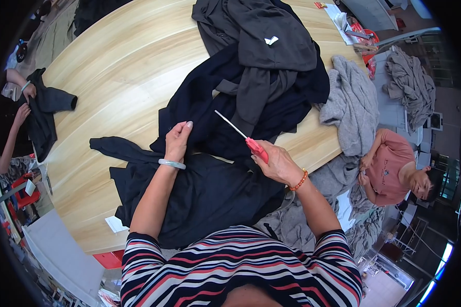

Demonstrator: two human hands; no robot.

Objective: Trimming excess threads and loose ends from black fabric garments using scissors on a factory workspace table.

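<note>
My right hand (280, 165) grips the pink-red handle of a tool (256, 148); its thin straight metal shaft points up and left, above a dark navy garment (194, 102). Whether the tip is hooked or plain is too small to tell. On the left, my left hand (177, 142), with a pale bangle at its wrist, has its thumb and fingers pinched together at the navy cloth's edge. Under my forearms a black knit garment (205, 197) lies spread, one sleeve stretched leftward. A charcoal garment (276, 46) with a small white label lies over the navy one.
The pale wooden table (123, 66) curves around me. Grey knitwear (351, 102) lies at its right edge, where a person in a pink shirt (394, 163) stands. At the far left another person's hands (25, 102) hold a dark garment (48, 112). White paper (116, 224) lies near the front.
</note>
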